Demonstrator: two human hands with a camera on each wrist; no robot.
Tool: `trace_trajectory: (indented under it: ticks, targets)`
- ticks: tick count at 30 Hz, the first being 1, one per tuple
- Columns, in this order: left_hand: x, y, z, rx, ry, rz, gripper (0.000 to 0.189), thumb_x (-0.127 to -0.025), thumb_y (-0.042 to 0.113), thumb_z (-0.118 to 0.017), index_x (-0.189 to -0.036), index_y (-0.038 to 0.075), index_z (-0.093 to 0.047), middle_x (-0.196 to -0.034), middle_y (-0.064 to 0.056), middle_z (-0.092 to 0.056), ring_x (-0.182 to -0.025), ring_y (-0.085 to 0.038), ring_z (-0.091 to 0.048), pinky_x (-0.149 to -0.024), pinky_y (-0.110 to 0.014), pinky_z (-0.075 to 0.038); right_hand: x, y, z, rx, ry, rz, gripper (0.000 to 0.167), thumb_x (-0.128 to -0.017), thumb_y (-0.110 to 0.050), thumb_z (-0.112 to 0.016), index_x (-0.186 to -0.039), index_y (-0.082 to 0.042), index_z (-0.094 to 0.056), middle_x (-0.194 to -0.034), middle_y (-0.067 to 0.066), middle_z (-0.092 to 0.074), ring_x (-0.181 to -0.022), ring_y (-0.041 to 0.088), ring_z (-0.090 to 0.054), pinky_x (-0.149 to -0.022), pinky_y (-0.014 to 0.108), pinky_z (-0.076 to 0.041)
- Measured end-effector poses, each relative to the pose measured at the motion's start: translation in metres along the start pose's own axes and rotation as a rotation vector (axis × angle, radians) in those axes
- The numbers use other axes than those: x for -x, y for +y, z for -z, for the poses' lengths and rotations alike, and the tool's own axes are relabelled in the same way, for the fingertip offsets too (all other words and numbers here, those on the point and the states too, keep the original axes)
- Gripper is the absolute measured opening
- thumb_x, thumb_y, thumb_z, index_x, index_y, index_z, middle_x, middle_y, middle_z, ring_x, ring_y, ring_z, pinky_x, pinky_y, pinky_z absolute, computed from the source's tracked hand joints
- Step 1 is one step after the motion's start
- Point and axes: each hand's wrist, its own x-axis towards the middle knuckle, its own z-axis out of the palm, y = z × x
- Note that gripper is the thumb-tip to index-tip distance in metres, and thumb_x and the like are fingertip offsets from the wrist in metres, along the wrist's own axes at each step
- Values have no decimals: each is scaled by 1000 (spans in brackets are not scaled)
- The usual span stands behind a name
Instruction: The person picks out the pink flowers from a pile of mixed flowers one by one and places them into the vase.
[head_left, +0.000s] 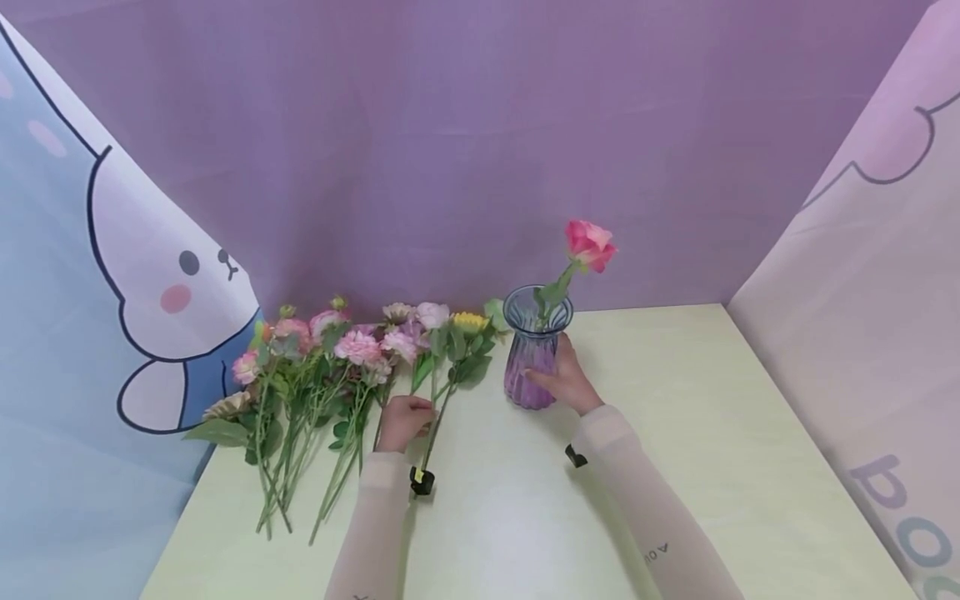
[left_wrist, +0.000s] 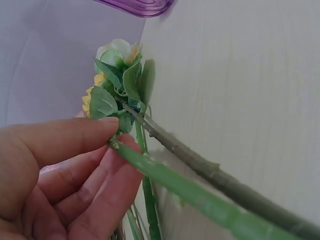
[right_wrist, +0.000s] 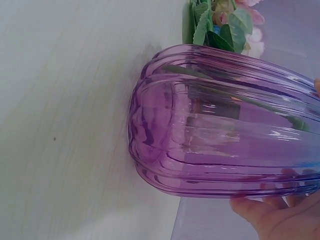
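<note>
Upright on the table, a ribbed glass vase [head_left: 529, 362] shades from blue at the flared rim to purple at the base. A single pink rose [head_left: 589, 245] leans right out of its mouth, and its stem [right_wrist: 225, 93] shows through the glass in the right wrist view. My right hand [head_left: 567, 382] grips the vase's right side, thumb across the front. Left of the vase, my left hand [head_left: 406, 422] pinches a green flower stem [left_wrist: 185, 182] between thumb and fingers. A brownish stem [left_wrist: 195, 162] runs beside it, outside the pinch. Leaves and blooms crowd the far end of these stems.
Many loose flowers lie on the pale table [head_left: 675, 392] to the left, including pink peonies [head_left: 358, 347], a white-pink bloom [head_left: 432, 315] and a yellow flower [head_left: 470, 322]. A purple cloth wall [head_left: 465, 150] stands right behind. Printed cloths hang at both sides.
</note>
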Motion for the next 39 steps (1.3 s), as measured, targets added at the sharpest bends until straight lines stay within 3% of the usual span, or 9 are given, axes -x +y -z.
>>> trace_trajectory:
  ticks: [10,17,24,29,39]
  targets:
    - [2,2,-1,45,37,-30,22,-83,5,-66,-103,-4,-67,-84,-14,-66,-62,-17,-63,-58,-32,-57,1,0,1,-5,10,44,95,-79,-10,-72,-146,4,-6,-148,29,-18,-139,42,-16,-113,53,-14]
    - [4,7,-3,50,46,-61,24,-83,2,-67,-105,-6,-66,-89,-14,-65,-72,-20,-64,-58,-31,-56,15,-44,10,-36,-37,10,91,-81,-3,-69,-143,11,-4,-147,35,-15,-138,47,-14,-113,56,-13]
    - [7,18,-4,59,72,-108,23,-82,2,-68,-103,-7,-65,-88,-14,-64,-72,-21,-64,-57,-32,-57,16,-46,10,-35,-46,-5,91,-82,-4,-69,-144,10,-3,-147,34,-14,-138,46,-13,-113,55,-13]
    - [13,32,-2,60,89,-165,22,-82,2,-68,-103,-6,-65,-91,-16,-65,-73,-23,-65,-57,-32,-57,17,-48,11,-38,-46,-2,91,-82,-4,-68,-144,10,-2,-148,34,-13,-138,46,-13,-113,56,-13]
    - [28,59,-1,10,170,-342,21,-82,5,-71,-101,-3,-67,-91,-16,-68,-71,-26,-66,-55,-26,-56,17,-46,11,-49,-39,12,91,-81,-3,-69,-144,10,-4,-147,34,-15,-138,45,-14,-113,55,-13]
